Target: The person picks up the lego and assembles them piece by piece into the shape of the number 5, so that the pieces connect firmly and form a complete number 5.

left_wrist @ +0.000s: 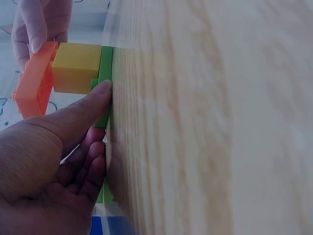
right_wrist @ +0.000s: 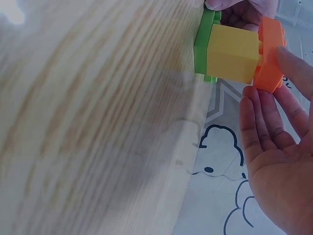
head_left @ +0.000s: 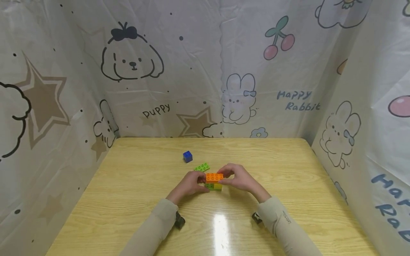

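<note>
A green building-block plate [left_wrist: 105, 71] rests on the wooden table, and my left hand [head_left: 191, 184] pinches its end between thumb and fingers. On the plate's other end stands a yellow block [right_wrist: 232, 54]. An orange studded brick [head_left: 214, 177] sits over the yellow block, tilted against it in the left wrist view and reaching out over the bare studs of the plate. My right hand [head_left: 238, 178] grips the orange brick at its right end, thumb on one side and fingers on the other.
Behind the hands lies a second, light green plate [head_left: 202, 167]. Farther back is a small blue block [head_left: 187, 156]. Printed white sheeting [head_left: 198, 64] encloses the table [head_left: 272, 156] at the back and both sides.
</note>
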`<state>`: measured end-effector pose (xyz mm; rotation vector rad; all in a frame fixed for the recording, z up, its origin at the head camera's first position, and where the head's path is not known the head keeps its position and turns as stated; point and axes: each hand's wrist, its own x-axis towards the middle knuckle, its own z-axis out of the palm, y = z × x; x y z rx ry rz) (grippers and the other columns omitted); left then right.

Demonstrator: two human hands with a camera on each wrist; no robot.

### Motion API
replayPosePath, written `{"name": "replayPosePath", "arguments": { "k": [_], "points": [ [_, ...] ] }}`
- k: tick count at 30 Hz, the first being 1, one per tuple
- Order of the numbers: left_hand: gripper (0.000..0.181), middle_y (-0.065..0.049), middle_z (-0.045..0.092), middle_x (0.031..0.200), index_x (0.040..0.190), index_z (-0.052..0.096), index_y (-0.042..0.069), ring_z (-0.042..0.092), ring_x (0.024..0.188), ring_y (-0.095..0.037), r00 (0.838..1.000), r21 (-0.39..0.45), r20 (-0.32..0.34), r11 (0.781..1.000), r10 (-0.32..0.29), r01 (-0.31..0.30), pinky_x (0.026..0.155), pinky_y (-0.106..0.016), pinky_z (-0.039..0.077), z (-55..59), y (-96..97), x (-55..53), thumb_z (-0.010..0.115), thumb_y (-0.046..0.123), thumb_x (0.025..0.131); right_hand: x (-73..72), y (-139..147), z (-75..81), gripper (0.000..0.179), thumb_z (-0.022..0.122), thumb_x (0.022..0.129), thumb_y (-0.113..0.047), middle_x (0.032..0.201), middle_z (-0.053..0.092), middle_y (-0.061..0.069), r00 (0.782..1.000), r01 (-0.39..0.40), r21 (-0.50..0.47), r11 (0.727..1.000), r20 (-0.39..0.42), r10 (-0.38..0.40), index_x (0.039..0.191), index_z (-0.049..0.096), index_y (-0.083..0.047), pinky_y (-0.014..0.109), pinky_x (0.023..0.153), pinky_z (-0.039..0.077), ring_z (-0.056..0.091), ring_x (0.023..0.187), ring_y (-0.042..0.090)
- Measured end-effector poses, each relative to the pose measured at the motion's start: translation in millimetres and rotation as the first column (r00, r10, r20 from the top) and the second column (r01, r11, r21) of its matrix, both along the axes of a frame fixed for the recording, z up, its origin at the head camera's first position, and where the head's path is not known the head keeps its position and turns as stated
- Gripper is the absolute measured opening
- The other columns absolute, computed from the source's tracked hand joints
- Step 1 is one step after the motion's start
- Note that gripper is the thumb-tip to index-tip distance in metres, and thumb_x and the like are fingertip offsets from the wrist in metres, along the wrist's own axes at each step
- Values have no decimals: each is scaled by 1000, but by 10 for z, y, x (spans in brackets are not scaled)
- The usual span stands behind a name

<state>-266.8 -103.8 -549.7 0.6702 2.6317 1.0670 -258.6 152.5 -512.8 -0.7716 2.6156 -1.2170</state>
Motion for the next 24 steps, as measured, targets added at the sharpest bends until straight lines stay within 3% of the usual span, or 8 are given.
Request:
{"name": "replayPosePath", "arguments": {
  "k": [17, 24],
  "points": [
    [26, 6, 65, 87, 91, 69, 15, 55, 80, -10, 1000, 1, 13, 1000, 7, -7, 75, -27, 50, -22, -7, 2, 91, 24, 81, 1, -39, -45, 31, 86, 86, -19, 113, 74, -3, 1000, 12, -9, 1000, -17, -12, 115, 75, -17, 42, 92, 58, 67, 98, 13],
    [26, 5, 65, 86, 89, 68, 14, 55, 79, -11, 1000, 9, -5, 1000, 4, -4, 73, -26, 49, -12, -6, 3, 91, 23, 81, 7, -49, -25, 31, 86, 85, -19, 112, 74, -2, 1000, 18, 6, 1000, -26, -18, 114, 76, -16, 46, 93, 58, 68, 99, 16]
  ]
}}
